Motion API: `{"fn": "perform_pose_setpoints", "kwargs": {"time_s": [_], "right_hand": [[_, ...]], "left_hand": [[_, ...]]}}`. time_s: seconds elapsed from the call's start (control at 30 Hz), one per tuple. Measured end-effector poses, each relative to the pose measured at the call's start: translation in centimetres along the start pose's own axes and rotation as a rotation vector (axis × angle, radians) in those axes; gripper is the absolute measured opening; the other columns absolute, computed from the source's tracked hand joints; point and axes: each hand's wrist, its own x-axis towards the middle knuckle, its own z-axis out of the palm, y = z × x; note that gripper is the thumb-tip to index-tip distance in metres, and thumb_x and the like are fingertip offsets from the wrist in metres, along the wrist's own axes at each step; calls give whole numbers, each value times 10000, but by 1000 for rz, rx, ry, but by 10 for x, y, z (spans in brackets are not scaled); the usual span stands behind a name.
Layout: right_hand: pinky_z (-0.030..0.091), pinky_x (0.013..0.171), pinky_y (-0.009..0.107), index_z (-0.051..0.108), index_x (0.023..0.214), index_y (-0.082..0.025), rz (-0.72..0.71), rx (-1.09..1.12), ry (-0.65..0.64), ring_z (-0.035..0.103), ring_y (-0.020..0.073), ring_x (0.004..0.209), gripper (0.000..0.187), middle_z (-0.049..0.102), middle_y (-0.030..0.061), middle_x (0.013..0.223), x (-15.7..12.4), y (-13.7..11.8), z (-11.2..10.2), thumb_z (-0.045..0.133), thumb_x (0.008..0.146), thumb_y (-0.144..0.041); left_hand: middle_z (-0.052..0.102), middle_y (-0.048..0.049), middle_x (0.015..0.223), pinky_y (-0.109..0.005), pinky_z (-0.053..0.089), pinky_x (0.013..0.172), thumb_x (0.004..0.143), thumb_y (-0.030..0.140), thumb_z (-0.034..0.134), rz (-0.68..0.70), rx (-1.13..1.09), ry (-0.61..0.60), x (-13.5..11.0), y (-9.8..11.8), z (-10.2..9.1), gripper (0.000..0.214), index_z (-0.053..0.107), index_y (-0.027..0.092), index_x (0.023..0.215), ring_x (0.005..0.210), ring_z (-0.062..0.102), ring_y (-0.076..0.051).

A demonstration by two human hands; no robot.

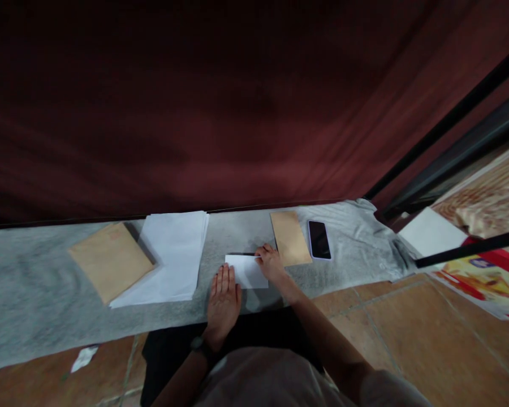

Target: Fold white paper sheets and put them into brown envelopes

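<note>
A small white folded sheet of paper (249, 274) lies on the grey cloth in front of me. My left hand (224, 297) rests flat on its left edge, fingers stretched out and lying side by side. At the paper's upper right corner, my right hand (270, 263) has its fingers curled and pinched on the edge. A brown envelope (292, 238) lies just right of my right hand. To the left is a stack of white paper sheets (169, 254), and several brown envelopes (112, 260) lie partly over its left side.
A phone (319, 240) with a pale case lies right of the single envelope. The grey cloth (29, 294) covers a long narrow surface against a dark red curtain (237, 124). Black bars (449, 118) and a colourful box (487, 280) are at right. A white scrap (83, 358) lies on the tiled floor.
</note>
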Motion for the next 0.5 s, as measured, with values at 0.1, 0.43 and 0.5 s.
{"fn": "perform_pose_setpoints", "kwargs": {"time_s": [0.1,0.43,0.5], "right_hand": [[473,918,271,695,1023,-215,12,7,-9,637,183,1031,158,701,58,1078,1,-2,0,576,959,-134],[495,875,254,700,1048,-232,23,-23,1,687,169,984,170,726,42,1087,0,0,3,544,1005,-180],[502,901,278,704,1063,-232,20,-40,13,684,185,1004,208,727,54,1090,-1,-3,3,514,1008,-166]], "left_hand": [[336,-220,1631,-541,308,1226,1013,260,322,-17,-10,8,0,3,-1,601,334,28,1567,1536,290,-326],[385,-214,1606,-525,327,1216,1014,280,331,-35,-2,-10,0,2,-1,591,371,38,1552,1522,324,-318],[389,-207,1606,-519,333,1211,1016,298,341,-36,-12,-19,1,2,-2,588,388,50,1548,1514,342,-320]]}}
